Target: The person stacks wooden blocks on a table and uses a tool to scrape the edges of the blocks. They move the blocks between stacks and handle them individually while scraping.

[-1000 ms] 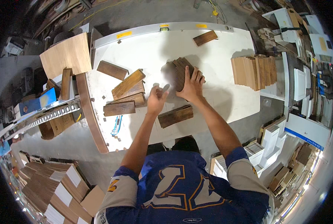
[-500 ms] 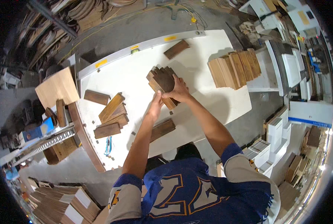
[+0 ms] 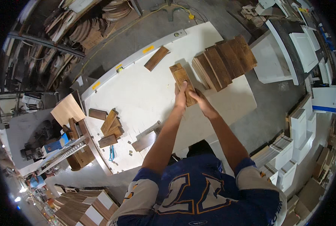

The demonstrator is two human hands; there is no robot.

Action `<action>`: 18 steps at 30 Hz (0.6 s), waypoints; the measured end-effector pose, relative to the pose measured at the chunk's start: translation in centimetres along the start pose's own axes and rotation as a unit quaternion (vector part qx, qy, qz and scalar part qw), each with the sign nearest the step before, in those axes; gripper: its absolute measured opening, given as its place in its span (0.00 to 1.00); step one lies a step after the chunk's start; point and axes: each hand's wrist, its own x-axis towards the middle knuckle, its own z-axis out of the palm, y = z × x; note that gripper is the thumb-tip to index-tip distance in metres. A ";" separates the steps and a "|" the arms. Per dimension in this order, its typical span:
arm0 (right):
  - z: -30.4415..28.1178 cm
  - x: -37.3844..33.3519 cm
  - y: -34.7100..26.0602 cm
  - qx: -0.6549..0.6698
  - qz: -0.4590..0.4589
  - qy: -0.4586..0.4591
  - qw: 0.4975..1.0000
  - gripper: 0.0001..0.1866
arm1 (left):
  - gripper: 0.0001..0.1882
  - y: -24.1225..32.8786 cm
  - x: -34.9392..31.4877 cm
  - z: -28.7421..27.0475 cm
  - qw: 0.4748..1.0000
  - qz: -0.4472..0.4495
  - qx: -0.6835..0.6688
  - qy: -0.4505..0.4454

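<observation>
Between both hands I grip a small stack of brown wooden planks, held above the white table. My left hand closes on its left side with the thumb on the top plank. From the right, my right hand holds the near end, its thumb also on top; the fingers beneath are partly hidden. Just right of the held planks stands a larger row of stacked wooden planks. One loose plank lies beyond my hands, and another plank lies by my left forearm.
A long spirit level runs along the table's far edge. At the left lie a loose pile of planks and a blue-handled tool. Shelving with wood pieces stands beyond, and white panels are at the right.
The held planks have moved right, closer to the larger row, and turned so a long face shows on top. My view has shifted, and both hands have changed their hold.
</observation>
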 end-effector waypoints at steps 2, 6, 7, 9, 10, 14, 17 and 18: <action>-2.1 -3.5 0.8 -0.033 0.012 0.077 0.996 0.47 | 0.64 -0.6 1.6 2.2 0.994 -0.058 0.032 0.081; -3.0 -10.1 3.9 0.084 0.097 0.139 0.982 0.55 | 0.60 -2.6 3.9 5.8 0.990 -0.050 0.082 0.098; -3.3 -10.7 4.4 0.128 0.107 0.140 0.976 0.54 | 0.57 -2.9 4.0 6.1 0.988 -0.050 0.101 0.103; -3.1 -11.2 5.3 0.124 0.033 0.104 0.986 0.56 | 0.60 -2.9 4.1 5.5 0.993 -0.027 0.079 0.080; -2.7 -11.2 5.6 0.118 0.043 0.114 0.986 0.58 | 0.61 -2.5 4.1 4.5 0.994 -0.020 0.067 0.078; -1.1 -7.4 5.0 0.132 0.069 0.137 0.979 0.68 | 0.67 2.8 6.6 -1.1 0.984 -0.033 0.170 0.034; 1.1 -4.4 4.1 0.175 0.153 0.188 0.954 0.80 | 0.66 7.1 11.3 -2.9 0.973 -0.058 0.222 -0.024; 2.0 -3.4 3.8 0.209 0.108 0.187 0.954 0.83 | 0.66 8.1 12.5 -3.0 0.965 -0.080 0.245 -0.040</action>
